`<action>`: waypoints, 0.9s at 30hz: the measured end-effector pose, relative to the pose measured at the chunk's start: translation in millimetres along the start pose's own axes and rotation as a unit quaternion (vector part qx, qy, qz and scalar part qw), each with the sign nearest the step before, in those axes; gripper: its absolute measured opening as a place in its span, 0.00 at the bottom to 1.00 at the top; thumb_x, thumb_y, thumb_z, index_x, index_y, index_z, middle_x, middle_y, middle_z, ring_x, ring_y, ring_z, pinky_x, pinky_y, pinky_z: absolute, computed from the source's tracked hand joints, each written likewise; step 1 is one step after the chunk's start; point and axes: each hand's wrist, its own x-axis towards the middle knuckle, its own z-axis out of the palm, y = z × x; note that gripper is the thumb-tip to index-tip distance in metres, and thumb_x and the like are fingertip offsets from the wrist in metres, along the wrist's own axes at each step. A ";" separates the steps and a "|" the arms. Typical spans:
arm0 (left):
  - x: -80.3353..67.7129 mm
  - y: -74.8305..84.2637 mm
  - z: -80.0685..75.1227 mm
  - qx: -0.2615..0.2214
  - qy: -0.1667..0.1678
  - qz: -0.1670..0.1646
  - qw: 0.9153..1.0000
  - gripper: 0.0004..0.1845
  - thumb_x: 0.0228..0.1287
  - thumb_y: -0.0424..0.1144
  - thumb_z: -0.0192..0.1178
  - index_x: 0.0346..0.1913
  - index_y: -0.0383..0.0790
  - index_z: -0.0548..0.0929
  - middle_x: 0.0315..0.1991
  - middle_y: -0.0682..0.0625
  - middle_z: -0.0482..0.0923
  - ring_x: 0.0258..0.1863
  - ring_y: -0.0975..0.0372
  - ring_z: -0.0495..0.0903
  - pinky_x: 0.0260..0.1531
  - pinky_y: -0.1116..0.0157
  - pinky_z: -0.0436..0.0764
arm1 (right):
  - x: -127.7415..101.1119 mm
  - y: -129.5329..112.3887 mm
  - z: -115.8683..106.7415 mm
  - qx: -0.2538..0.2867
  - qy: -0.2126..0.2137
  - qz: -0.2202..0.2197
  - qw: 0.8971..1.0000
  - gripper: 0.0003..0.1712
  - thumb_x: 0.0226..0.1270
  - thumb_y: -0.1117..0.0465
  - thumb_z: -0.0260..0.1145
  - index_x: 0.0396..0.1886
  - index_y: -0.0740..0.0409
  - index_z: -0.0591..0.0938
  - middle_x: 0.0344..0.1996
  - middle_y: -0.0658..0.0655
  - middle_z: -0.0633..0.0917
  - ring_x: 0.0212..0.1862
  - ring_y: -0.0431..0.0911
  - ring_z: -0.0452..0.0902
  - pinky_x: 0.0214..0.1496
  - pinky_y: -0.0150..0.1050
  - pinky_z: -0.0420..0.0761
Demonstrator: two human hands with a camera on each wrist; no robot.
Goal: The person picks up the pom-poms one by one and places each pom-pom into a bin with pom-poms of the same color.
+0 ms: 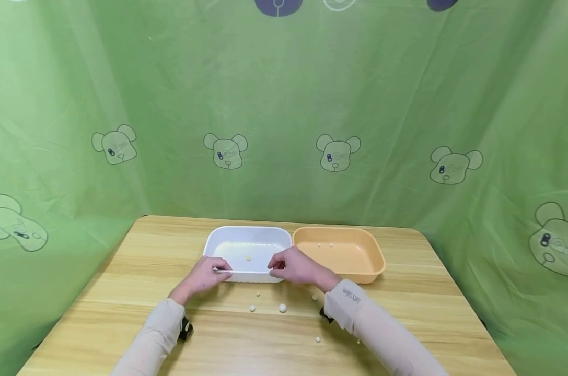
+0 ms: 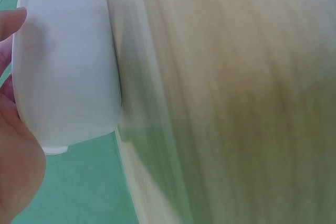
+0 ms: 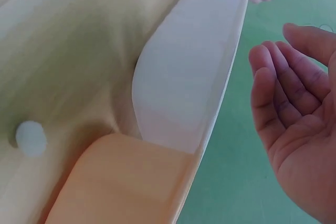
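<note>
My left hand (image 1: 207, 274) pinches the near rim of a white plastic tray (image 1: 260, 277) by its left corner. In the left wrist view the thumb lies on the outer side and the other fingers are partly hidden behind the wall. Over the near right part of that tray hovers my right hand (image 1: 295, 266). Its fingers (image 3: 265, 100) are loosely bent, the thumb stands away from them, and nothing shows between them. A small yellow ball (image 1: 248, 258) lies inside the white tray.
Right beside the white tray sits an orange tray (image 1: 375, 256) with two small white balls inside. Several pale balls lie on the wooden table (image 1: 246, 350) in front, among them a larger white ball (image 1: 282, 308). A green curtain (image 1: 284, 104) surrounds the table.
</note>
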 end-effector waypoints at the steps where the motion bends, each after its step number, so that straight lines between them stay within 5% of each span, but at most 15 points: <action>1: -0.1 -0.1 0.0 0.000 0.000 -0.001 1.000 0.03 0.59 0.42 0.64 0.30 0.48 0.85 0.29 0.62 0.81 0.32 0.67 0.78 0.41 0.60 0.77 | -0.5 -1.1 0.9 0.000 -0.003 -0.001 1.000 0.07 0.60 0.63 0.67 0.37 0.60 0.85 0.28 0.45 0.84 0.32 0.35 0.78 0.37 0.29 0.78; 10: -0.5 0.3 0.2 0.002 0.000 0.000 1.000 0.02 0.59 0.40 0.64 0.30 0.50 0.84 0.29 0.63 0.80 0.32 0.67 0.78 0.41 0.61 0.76 | -3.5 -1.8 14.4 -0.037 -0.018 -0.047 0.998 0.05 0.60 0.66 0.66 0.35 0.61 0.86 0.27 0.47 0.85 0.30 0.32 0.77 0.35 0.26 0.77; 27: 0.0 -1.4 1.1 0.003 0.005 -0.003 1.000 0.03 0.59 0.41 0.64 0.30 0.49 0.84 0.29 0.63 0.81 0.33 0.67 0.78 0.42 0.60 0.77 | -3.5 -1.1 37.5 -0.093 -0.042 -0.042 0.994 0.09 0.61 0.65 0.66 0.40 0.61 0.86 0.27 0.43 0.82 0.29 0.31 0.73 0.34 0.25 0.75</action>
